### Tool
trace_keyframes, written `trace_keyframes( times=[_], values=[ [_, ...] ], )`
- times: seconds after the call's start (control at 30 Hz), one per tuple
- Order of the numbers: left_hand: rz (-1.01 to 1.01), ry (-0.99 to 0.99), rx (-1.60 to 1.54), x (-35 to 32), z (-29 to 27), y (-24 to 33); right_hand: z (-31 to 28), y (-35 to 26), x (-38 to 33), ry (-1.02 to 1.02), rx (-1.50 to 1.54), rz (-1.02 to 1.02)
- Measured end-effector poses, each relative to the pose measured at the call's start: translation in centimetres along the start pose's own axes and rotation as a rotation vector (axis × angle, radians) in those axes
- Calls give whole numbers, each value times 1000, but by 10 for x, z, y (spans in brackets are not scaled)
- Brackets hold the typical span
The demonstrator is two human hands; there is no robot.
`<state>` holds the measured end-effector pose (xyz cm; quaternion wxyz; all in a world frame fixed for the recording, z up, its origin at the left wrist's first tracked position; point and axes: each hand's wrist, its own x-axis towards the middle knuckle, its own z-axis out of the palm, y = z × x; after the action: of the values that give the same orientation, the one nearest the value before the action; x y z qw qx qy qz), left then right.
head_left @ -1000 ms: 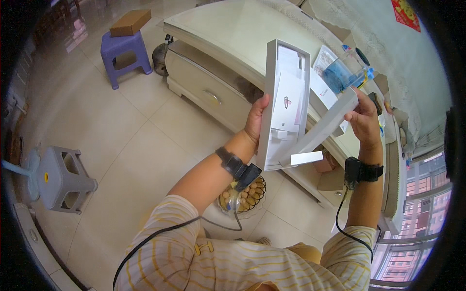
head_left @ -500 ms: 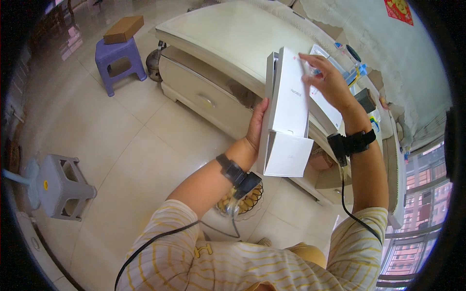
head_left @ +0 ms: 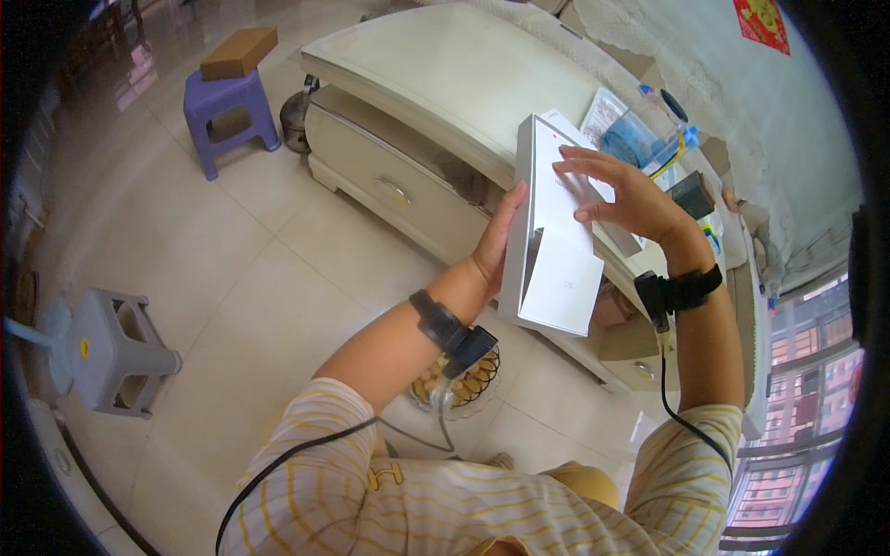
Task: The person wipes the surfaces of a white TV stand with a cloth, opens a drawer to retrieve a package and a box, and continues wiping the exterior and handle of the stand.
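Note:
My left hand (head_left: pixel 499 239) grips the long left side of a shallow white box (head_left: pixel 526 162), which is tilted above the floor in front of the cabinet. In the box lies a white card insert (head_left: pixel 562 283) whose near flap stands up at an angle. Over the insert's right part is my right hand (head_left: pixel 638 199), its fingers stretched and spread apart. Its fingertips are at the insert's surface; whether they press on it is hard to tell. The left hand's fingers under the box are hidden. Each wrist wears a black strap with a small cabled device.
A cream cabinet (head_left: pixel 408 69) with drawers runs behind the box. On its right end are a clear plastic container with blue (head_left: pixel 626 139) and a dark small box (head_left: pixel 692 195). A purple stool (head_left: pixel 232 116) bears a brown carton (head_left: pixel 239 53). A grey stool (head_left: pixel 120 352) stands left; a basket (head_left: pixel 468 382) sits below.
The insert has settled down into the box, where before it stood tilted with a gap along the left wall. My right hand has moved nearer and its fingers have spread.

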<state>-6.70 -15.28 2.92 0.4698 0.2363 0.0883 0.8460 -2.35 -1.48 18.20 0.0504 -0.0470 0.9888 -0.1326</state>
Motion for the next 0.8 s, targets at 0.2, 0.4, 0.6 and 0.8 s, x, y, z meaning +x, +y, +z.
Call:
trace_keyframes(
  times=[0.2, 0.4, 0.6, 0.8],
  values=[
    [21, 35, 96, -1, 0, -3, 8, 6, 1, 57, 97, -48],
    [122, 108, 83, 0, 5, 8, 7, -2, -20, 239, 75, -189],
    [169, 92, 12, 2, 0, 15, 32, -37, -48, 135, 109, -258],
    [216, 183, 67, -3, 0, 21, 43, -42, -50, 121, 117, -279]
  ],
)
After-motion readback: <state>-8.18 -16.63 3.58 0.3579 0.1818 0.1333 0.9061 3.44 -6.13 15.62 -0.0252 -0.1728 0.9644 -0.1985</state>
